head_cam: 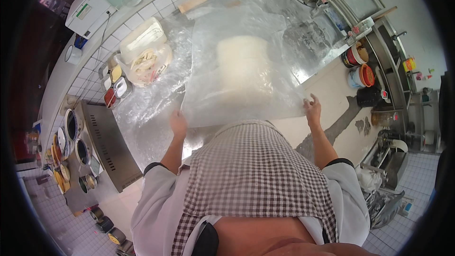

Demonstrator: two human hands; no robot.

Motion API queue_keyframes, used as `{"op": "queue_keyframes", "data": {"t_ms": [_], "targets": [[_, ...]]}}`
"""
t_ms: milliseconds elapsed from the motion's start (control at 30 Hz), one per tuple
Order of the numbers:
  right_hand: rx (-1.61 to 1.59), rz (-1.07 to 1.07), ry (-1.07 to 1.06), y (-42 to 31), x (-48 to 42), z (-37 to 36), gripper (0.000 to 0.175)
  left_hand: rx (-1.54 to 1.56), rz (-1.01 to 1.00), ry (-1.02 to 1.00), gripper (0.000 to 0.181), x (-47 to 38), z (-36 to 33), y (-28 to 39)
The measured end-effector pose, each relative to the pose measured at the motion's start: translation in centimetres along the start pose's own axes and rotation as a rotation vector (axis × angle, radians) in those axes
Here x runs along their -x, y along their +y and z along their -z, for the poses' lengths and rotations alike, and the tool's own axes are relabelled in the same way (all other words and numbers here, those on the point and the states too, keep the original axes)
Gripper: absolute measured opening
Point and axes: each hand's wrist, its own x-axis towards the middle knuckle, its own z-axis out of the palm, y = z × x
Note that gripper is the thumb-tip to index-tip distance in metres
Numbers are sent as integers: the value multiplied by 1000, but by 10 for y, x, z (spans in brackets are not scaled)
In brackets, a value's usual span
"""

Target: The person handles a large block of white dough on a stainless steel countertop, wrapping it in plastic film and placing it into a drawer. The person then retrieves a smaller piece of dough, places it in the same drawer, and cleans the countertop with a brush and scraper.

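A clear plastic sheet (209, 78) spreads over a pale slab that looks like dough (245, 67) on the metal worktable. My left hand (178, 123) pinches the sheet's near left corner. At the near right corner, my right hand (312, 109) grips the sheet's edge between thumb and fingers, with some fingers raised. Between the hands, the sheet's near edge runs just in front of the checked apron (256, 163). The slab's outline is blurred through the plastic.
Left on the table are a white plastic tub (142, 37), a plastic bag of dough-like pieces (145, 64) and metal seasoning containers (116, 86). A wooden rolling pin (193, 3) lies by the tiled wall. Open buckets (366, 75) stand at right, beside metal shelving.
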Motion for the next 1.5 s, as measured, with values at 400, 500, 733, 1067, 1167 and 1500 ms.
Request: {"op": "queue_keyframes", "data": {"t_ms": [400,500,733,1067,1167,1500], "targets": [[405,-63,71,27,42,-7,67,-135,86,-149,20,23,5,-13],[506,98,169,47,46,-16,66,-143,121,-169,22,28,4,-19],[154,131,-207,-36,73,-79,54,160,46,-708,36,52,-26,127],[-523,-466,-235,-65,41,-181,52,774,437,-442,52,65,-185,139],[-814,-502,-255,-57,38,-185,52,1030,425,-305,56,70,-196,130],[-1047,-366,-279,-90,4,-157,48,891,183,-329,50,6,-147,147]]}}
